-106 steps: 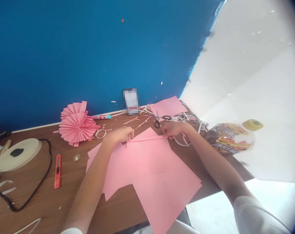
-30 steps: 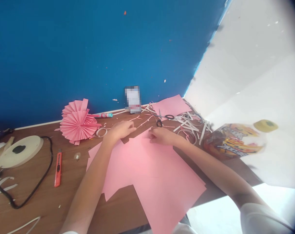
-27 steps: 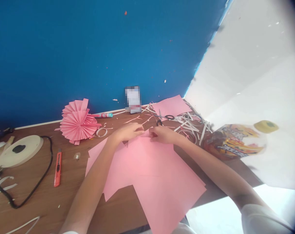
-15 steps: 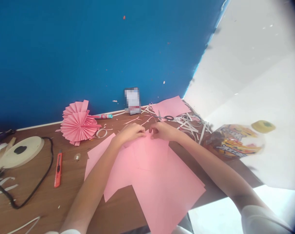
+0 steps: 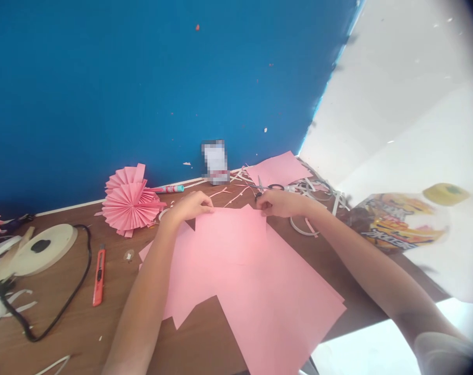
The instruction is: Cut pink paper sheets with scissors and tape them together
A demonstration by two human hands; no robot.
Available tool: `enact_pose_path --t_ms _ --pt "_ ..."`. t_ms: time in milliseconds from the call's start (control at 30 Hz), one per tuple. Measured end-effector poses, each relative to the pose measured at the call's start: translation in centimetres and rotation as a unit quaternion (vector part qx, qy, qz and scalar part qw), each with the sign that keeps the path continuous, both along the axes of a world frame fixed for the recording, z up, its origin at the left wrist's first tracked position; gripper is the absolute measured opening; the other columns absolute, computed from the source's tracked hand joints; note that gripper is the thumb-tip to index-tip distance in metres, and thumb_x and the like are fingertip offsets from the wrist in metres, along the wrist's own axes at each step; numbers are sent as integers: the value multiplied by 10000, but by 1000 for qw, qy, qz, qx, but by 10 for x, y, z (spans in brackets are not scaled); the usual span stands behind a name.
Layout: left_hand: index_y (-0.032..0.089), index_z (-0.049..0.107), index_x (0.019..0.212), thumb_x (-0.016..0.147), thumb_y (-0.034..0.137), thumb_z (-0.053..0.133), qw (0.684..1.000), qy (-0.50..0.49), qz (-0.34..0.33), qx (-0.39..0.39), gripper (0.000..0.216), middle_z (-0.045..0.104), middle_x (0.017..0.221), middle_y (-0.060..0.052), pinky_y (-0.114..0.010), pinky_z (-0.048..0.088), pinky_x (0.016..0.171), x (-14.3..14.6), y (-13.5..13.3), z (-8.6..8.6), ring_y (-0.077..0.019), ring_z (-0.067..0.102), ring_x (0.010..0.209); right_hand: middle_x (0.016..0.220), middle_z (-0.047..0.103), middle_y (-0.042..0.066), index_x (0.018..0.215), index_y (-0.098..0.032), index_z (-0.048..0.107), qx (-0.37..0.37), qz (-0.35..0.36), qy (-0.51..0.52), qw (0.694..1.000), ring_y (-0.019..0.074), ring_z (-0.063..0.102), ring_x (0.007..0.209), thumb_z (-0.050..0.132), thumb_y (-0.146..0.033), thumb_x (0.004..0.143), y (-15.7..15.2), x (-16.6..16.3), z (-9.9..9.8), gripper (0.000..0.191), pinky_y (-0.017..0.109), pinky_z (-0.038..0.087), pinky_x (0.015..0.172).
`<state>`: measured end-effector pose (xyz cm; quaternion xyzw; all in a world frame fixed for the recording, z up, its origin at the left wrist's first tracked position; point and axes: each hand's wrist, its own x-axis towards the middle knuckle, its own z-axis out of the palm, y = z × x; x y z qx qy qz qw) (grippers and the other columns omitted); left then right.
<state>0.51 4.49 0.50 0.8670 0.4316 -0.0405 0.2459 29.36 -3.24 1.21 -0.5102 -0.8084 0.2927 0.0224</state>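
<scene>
A pink paper sheet is held by its two far corners. My left hand pinches the left corner between thumb and fingers. At the right corner, my right hand grips the edge the same way. More pink sheets lie overlapped beneath it, reaching toward the front of the table. Just behind my right hand lie scissors, partly covered by the fingers.
Pleated pink paper fans and a marker stand at the back left. A red cutter, a tape roll and a black cord lie left. Another pink sheet, paper strips and a plastic bottle are at the right.
My hands have moved apart, left hand to the left and right hand slightly right. The sheet's far edge now stretches between them. The view has shifted slightly.
</scene>
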Motion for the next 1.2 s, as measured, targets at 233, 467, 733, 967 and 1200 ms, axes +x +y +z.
enact_pose_path --t_ms 233,467,733,967,1200 --pt "200 698 836 761 396 546 998 -68 5 -19 259 696 843 -31 -268 404 655 -8 7 -8 -194 601 768 745 633 39 681 -168 621 34 -43 -33 998 150 549 660 583 -222 744 -1 0 3 92 246 357 588" --pt "257 604 1151 827 227 424 992 -92 16 88 372 634 1173 -47 -350 413 915 -6 6 -13 -243 560 1094 801 657 39 836 -180 653 120 -99 46 987 146 566 685 494 -116 768 6 5 -3 184 238 372 604" --pt "276 410 1341 874 355 467 978 -177 -39 106 476 486 1376 -57 -414 328 1046 60 -39 -13 -254 438 1266 818 666 22 914 -179 647 151 -66 182 969 127 577 718 473 -131 807 13 -4 -8 210 230 412 650" --pt "221 590 1031 877 175 406 965 -236 13 115 244 667 1046 -44 -365 401 952 84 -28 -41 -214 598 999 972 645 160 991 -123 627 282 -207 -129 928 280 587 932 458 -203 841 16 5 -20 239 357 418 759" --pt "213 571 1034 768 34 389 955 -246 97 133 369 661 1037 -56 -351 430 905 92 -12 -69 -224 583 1025 1022 642 176 1027 -126 624 187 -239 -199 932 303 619 929 389 -359 889 19 -8 -46 358 368 445 749"
